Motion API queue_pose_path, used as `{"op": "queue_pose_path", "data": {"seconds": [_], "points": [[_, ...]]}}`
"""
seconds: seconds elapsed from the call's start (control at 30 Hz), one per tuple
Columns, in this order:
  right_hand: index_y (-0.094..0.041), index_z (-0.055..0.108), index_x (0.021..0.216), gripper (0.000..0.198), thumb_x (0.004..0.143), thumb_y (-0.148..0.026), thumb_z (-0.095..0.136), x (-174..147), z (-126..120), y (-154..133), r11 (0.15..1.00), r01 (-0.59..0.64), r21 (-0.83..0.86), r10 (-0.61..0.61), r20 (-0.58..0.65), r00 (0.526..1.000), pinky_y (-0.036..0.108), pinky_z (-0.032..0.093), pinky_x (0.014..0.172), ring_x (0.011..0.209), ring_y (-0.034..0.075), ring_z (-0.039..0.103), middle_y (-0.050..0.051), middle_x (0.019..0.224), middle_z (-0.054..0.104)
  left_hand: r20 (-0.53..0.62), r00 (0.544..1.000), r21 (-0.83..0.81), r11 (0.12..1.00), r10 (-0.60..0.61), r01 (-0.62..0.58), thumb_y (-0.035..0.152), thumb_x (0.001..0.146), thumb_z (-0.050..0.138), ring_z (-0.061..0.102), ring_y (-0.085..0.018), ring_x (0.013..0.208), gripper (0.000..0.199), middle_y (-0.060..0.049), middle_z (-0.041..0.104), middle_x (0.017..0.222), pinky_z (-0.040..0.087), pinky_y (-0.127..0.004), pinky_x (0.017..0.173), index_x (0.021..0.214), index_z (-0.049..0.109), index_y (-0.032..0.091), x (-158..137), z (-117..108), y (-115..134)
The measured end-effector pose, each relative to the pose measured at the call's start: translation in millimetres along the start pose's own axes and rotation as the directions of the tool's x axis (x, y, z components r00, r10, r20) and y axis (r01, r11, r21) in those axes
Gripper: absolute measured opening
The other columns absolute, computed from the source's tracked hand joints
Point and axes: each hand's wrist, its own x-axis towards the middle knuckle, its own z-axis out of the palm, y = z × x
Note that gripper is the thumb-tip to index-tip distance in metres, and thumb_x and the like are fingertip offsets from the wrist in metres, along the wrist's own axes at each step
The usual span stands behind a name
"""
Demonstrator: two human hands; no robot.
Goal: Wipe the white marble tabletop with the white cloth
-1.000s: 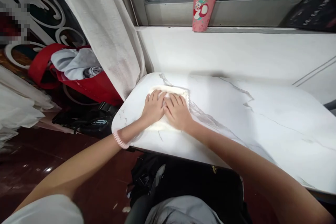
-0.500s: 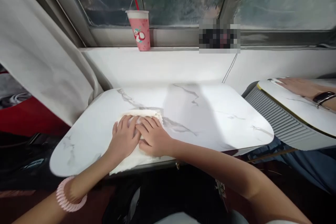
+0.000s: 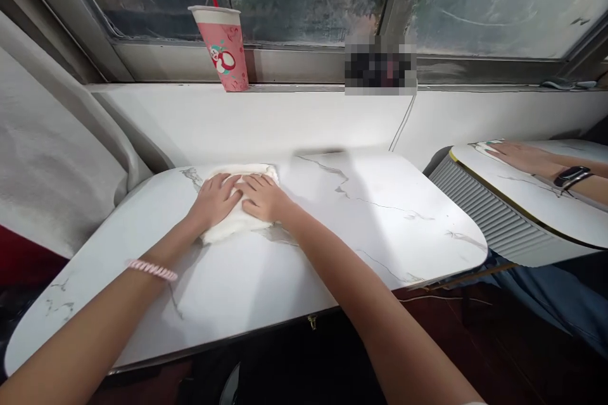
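My left hand (image 3: pixel 216 200) lies flat on a white cloth (image 3: pixel 235 228), fingers stretched out. Beside it, almost touching, my right hand (image 3: pixel 264 196) presses the same cloth with its fingers spread. The cloth is spread under both palms near the back edge of a white marble-patterned tabletop (image 3: pixel 403 215). A pink coiled band (image 3: pixel 152 269) sits around my left wrist. Parts of the cloth are hidden beneath my hands.
A pink paper cup (image 3: pixel 223 50) with a red straw stands on the window sill, near a blurred-out item (image 3: pixel 380 69). A grey curtain (image 3: pixel 57 152) hangs at the left. On the right, another person's hand (image 3: pixel 522 155) rests on a second table (image 3: pixel 513 171).
Both my hands and the cloth have moved away from me, from the tabletop's front edge towards its back. The camera view has shifted, so the cup appears further left.
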Motion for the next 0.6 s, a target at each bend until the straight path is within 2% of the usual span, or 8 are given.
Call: {"op": "queue_pose_path", "data": {"seconds": [0.2,0.43,0.6], "points": [[-0.007,0.045,0.147,0.052,0.098,-0.025,0.046,23.4,9.9,26.2,0.998,-0.063,0.02,0.063,0.014,0.998,0.041,0.024,0.125,0.145,0.022,0.039,0.013,0.155,0.046,0.038,0.996,-0.038,0.996,-0.078,0.079,0.044,0.095,0.034,0.04,-0.03,0.14,0.053,-0.016,0.05,0.144,0.028,-0.051,0.119,0.137,0.051,0.017,40.6,7.0,-7.7],[-0.012,0.049,0.145,0.048,0.098,-0.022,0.046,47.5,13.8,48.0,0.995,-0.095,0.028,0.094,0.039,0.995,0.042,0.025,0.125,0.146,0.022,0.038,0.012,0.155,0.046,-0.029,0.997,-0.022,0.997,-0.068,0.067,0.042,0.096,0.036,0.043,-0.03,0.138,0.05,-0.015,0.055,0.141,0.032,-0.049,0.118,0.137,0.054,0.019,69.3,20.4,-20.8],[-0.011,0.047,0.146,0.049,0.099,-0.024,0.044,57.5,16.8,57.2,0.991,-0.126,0.049,0.124,0.046,0.991,0.042,0.022,0.125,0.146,0.024,0.036,0.012,0.156,0.044,0.011,0.997,0.012,0.997,-0.077,0.077,0.041,0.096,0.033,0.042,-0.029,0.139,0.054,-0.014,0.054,0.142,0.031,-0.047,0.119,0.141,0.051,0.018,85.4,22.5,-24.4]]}}
